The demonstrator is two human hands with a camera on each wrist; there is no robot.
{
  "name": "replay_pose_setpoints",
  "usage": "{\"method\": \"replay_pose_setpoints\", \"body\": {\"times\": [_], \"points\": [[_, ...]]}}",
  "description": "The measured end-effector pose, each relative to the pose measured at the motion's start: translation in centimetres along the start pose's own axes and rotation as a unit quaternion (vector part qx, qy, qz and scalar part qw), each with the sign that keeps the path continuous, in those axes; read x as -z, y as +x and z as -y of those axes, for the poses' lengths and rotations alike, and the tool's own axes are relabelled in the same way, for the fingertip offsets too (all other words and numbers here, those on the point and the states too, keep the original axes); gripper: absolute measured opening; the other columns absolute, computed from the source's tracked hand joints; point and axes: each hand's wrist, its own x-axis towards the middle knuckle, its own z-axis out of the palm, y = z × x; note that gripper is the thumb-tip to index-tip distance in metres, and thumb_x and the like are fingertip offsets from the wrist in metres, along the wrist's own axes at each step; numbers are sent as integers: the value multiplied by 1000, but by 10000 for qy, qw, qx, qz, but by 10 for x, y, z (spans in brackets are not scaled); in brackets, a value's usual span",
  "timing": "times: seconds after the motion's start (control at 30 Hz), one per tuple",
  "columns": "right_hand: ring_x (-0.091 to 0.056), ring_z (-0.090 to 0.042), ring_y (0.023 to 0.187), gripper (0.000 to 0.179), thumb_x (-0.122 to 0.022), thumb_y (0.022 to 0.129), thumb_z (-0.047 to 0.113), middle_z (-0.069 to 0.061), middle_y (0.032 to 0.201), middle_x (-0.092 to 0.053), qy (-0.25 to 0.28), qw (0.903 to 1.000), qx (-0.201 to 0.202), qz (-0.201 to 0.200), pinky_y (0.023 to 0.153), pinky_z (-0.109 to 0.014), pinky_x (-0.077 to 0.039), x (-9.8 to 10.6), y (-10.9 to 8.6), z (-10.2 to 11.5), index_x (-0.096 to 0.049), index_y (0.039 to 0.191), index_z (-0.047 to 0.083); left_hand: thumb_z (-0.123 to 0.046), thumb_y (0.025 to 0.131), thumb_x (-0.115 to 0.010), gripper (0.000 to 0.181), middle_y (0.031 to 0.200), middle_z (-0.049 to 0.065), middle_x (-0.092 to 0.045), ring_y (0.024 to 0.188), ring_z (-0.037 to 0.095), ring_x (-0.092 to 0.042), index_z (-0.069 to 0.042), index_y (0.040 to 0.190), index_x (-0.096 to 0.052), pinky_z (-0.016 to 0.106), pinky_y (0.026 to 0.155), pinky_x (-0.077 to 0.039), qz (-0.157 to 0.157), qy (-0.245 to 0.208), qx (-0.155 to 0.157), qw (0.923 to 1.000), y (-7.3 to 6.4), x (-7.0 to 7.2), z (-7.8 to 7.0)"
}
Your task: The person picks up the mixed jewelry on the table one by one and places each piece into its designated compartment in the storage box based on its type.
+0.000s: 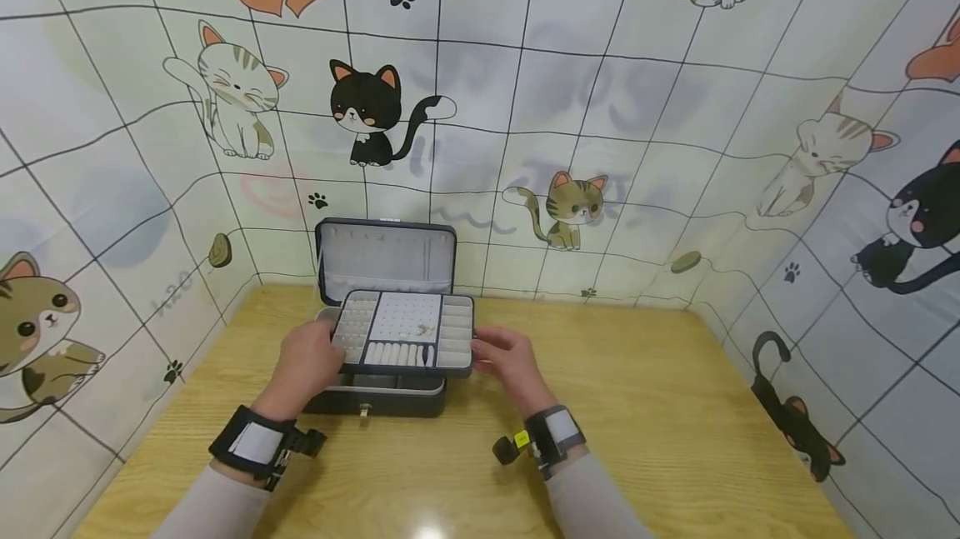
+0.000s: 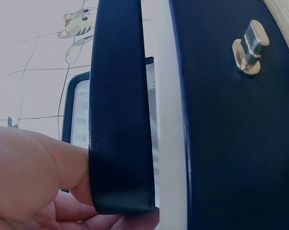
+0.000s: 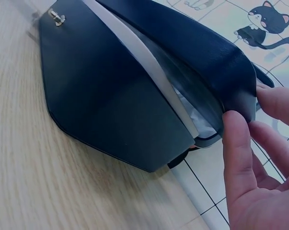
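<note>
A dark jewelry box (image 1: 405, 404) stands on the table with its lid (image 1: 386, 260) raised at the back. Over it is a dark-edged tray (image 1: 408, 371), divided into white compartments and shifted right of the base. My left hand (image 1: 307, 362) holds the tray's left end, thumb on top and fingers underneath in the left wrist view. At the opposite end, the fingers of my right hand (image 1: 512, 364) pinch the tray's corner. Small gold-coloured pieces (image 1: 425, 329) lie on its middle panel. Both wrist views show a gap between the tray (image 2: 120, 105) and the box (image 3: 101, 91).
A metal clasp (image 1: 364, 411) sticks out from the box's front. Wooden tabletop (image 1: 637, 406) extends to the right and in front. Cat-printed sheeting (image 1: 487, 106) encloses the back and both sides, close behind the lid.
</note>
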Motion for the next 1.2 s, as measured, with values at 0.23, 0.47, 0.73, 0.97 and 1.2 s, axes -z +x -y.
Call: {"method": "replay_pose_setpoints", "body": {"times": [0.23, 0.47, 0.73, 0.97, 1.2], "points": [[-74, -16, 99, 36, -71, 98, 3, -9, 119, -73, 47, 9998, 34, 173, 91, -37, -63, -4, -3, -2, -67, 132, -8, 4, 83, -62, 6, 70, 13, -58, 63, 26, -51, 8, 86, -65, 34, 54, -37, -24, 164, -37, 9999, -1, 1, 4], [-72, -17, 111, 41, -72, 99, 7, -18, 136, -68, -52, 9990, 36, 449, 96, -35, -62, -6, -4, -1, -65, 139, -2, 4, 85, -64, 11, 73, 16, -60, 65, 28, -54, 12, 92, -65, 36, 55, -39, 63, 341, -14, 9994, 0, 4, 6], [-69, -18, 116, 43, -72, 98, 8, -15, 137, -68, -172, 9979, 52, 623, 98, -34, -61, -8, -4, -3, -66, 140, 2, 4, 86, -65, 10, 73, 17, -61, 65, 27, -54, 12, 90, -65, 36, 56, -42, 250, 486, 28, 9985, 1, 4, 11], [-69, -19, 116, 45, -74, 97, 10, -16, 138, -67, -270, 9969, 101, 733, 98, -33, -60, -11, -6, 1, -66, 140, 4, 4, 85, -63, 7, 74, 17, -62, 66, 28, -55, 10, 88, -66, 38, 57, -42, 393, 461, 33, 9982, 4, 6, 18], [-70, -20, 112, 45, -74, 95, 8, -17, 133, -68, -397, 9961, 96, 780, 97, -33, -60, -13, -9, 1, -65, 138, 1, 4, 84, -61, 4, 73, 13, -59, 67, 28, -53, 6, 84, -65, 36, 57, -42, 694, 480, 107, 9964, 4, 8, 22]]}}
